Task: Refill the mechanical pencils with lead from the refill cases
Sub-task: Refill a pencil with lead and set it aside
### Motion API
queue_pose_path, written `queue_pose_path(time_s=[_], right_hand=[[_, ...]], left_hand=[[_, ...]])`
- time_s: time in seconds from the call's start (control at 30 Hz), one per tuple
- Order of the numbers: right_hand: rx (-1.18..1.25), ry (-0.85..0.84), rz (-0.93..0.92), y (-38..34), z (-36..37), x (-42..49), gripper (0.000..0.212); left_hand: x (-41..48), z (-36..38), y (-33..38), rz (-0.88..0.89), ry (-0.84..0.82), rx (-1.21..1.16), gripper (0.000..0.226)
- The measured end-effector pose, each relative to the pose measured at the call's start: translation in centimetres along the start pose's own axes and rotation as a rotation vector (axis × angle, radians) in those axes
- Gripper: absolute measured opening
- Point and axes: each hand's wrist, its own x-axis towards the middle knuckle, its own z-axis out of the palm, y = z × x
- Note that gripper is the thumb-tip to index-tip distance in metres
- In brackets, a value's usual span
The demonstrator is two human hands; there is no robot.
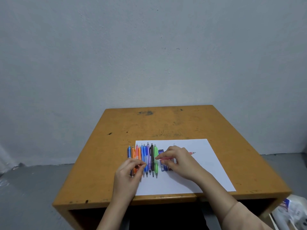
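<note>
Several mechanical pencils (146, 156) in blue, orange, purple, black and green lie side by side on a white sheet of paper (199, 171). My right hand (176, 158) grips a pink pencil (191, 153) held level, its tip pointing right. My left hand (131, 170) hovers over the row with fingertips pinched together; whatever it pinches is too small to make out. A blue lead refill case (161, 161) lies just right of the green pencil, partly under my right hand, with a darker case beside it mostly hidden.
The paper lies on a worn orange-brown wooden desk (166, 123) standing against a grey wall. A white bag (292, 211) sits on the floor at the lower right. The desk's front edge runs just below the paper.
</note>
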Motion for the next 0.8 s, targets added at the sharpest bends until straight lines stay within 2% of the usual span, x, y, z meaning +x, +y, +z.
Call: queue_pose_path(time_s=[0.2, 0.4, 0.8], right_hand=[[0.038, 0.008, 0.021, -0.31, -0.21, -0.15, 0.031], [0.048, 0.015, 0.015, -0.38, -0.30, -0.24, 0.021], [-0.004, 0.055, -0.004, -0.07, 0.07, -0.20, 0.023]], left_hand=[[0.00, 0.11, -0.22, -0.024, 0.015, 0.002, 0.019], [-0.01, 0.13, -0.41, -0.047, 0.016, 0.001, 0.017], [-0.01, 0.10, -0.33, -0.031, 0.023, 0.009, 0.016]])
